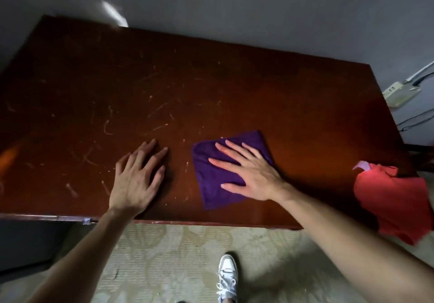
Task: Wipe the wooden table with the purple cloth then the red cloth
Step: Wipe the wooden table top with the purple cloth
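Observation:
A folded purple cloth (212, 180) lies flat on the dark wooden table (211, 84), near its front edge. My right hand (249, 173) presses on the cloth with straight, spread fingers. To the left of the cloth, my left hand (137, 173) rests flat on the bare wood, apart from it. A red cloth (394, 199) sits crumpled at the table's front right corner and hangs partly over the edge, with a pale purple tag at its top.
The tabletop bears many pale scratches on its left half. A grey wall runs behind the table. A power strip (400, 92) with cables lies past the right end. Below the front edge are a patterned floor and a white sneaker (226, 277).

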{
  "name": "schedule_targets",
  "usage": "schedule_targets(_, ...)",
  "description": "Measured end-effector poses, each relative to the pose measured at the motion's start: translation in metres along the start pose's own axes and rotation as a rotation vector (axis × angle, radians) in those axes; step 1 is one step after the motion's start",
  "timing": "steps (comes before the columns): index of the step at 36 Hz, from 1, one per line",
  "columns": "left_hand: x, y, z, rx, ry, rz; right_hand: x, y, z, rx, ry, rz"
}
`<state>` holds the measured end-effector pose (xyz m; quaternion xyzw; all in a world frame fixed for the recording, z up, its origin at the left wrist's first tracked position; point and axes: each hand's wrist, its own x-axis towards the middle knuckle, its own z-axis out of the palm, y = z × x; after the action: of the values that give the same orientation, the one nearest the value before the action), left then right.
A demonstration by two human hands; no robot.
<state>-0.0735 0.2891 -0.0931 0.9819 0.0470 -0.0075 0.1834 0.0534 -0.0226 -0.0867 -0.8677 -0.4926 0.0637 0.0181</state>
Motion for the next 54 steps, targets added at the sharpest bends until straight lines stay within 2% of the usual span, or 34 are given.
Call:
schedule_targets(5, 0.000, -0.001, -0.001, 0.006, 0.005, 0.001, 0.057, 0.061, -0.012, -0.026, 0.013, -0.127)
schedule_targets(15, 0.002, -0.002, 0.001, 0.028, 0.000, -0.009, 0.169, 0.171, -0.036, -0.031, 0.018, -0.108)
schedule_targets(21, 0.003, -0.002, 0.003, 0.028, -0.012, -0.013, 0.222, 0.211, -0.050, 0.021, 0.018, 0.007)
schedule_targets(27, 0.010, -0.002, 0.002, 0.025, 0.008, -0.008, 0.269, 0.228, -0.057, 0.081, 0.100, 0.316)
schedule_targets(32, 0.010, -0.004, 0.001, 0.018, 0.018, -0.013, 0.282, 0.213, -0.055, 0.122, 0.110, 0.510)
schedule_targets(38, 0.011, -0.005, 0.005, 0.008, 0.027, -0.012, 0.274, 0.172, -0.045, 0.124, 0.099, 0.641)
schedule_targets(47, 0.009, -0.010, 0.008, -0.041, 0.071, 0.021, 0.200, 0.053, -0.013, 0.070, 0.155, 0.590)
schedule_targets(54, 0.005, -0.009, 0.001, -0.364, 0.231, -0.020, 0.114, -0.074, 0.017, 0.077, 0.214, 0.539)
